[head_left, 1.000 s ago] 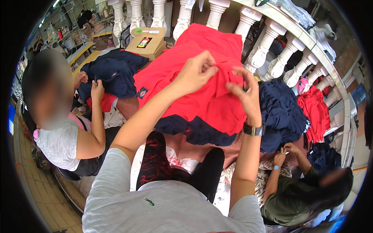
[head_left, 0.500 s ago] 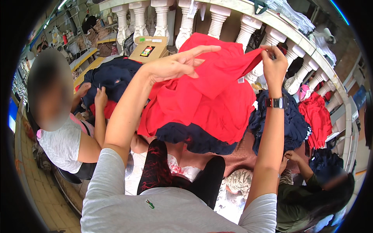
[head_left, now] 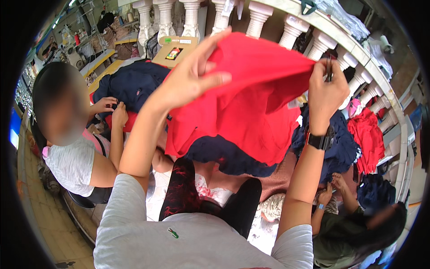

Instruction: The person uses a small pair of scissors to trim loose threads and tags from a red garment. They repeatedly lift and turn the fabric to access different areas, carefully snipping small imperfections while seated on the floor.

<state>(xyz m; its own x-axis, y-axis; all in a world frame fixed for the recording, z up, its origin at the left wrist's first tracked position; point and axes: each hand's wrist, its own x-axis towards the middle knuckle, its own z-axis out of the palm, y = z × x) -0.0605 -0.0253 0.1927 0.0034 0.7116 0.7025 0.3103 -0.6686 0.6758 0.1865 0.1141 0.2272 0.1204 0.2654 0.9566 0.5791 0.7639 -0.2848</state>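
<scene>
A red garment is spread across my lap side of the work surface, partly lifted. Its raised corner is pinched in my right hand, which wears a dark watch. A thin dark pointed tool sticks up between the fingers of that hand; its kind is hard to make out. My left hand is at the garment's left part with fingers and thumb spread, and whether it touches the cloth is unclear. Beneath the red garment lies a navy garment.
On the left, a person handles a navy garment. Another person works at lower right. A cardboard box stands behind, before white balusters. Navy clothes and red clothes are piled on the right.
My right hand has moved right and slightly down, drawing the garment's corner out tighter. My left hand has turned, fingers now pointing more upward. The red cloth between them is lifted nearer.
</scene>
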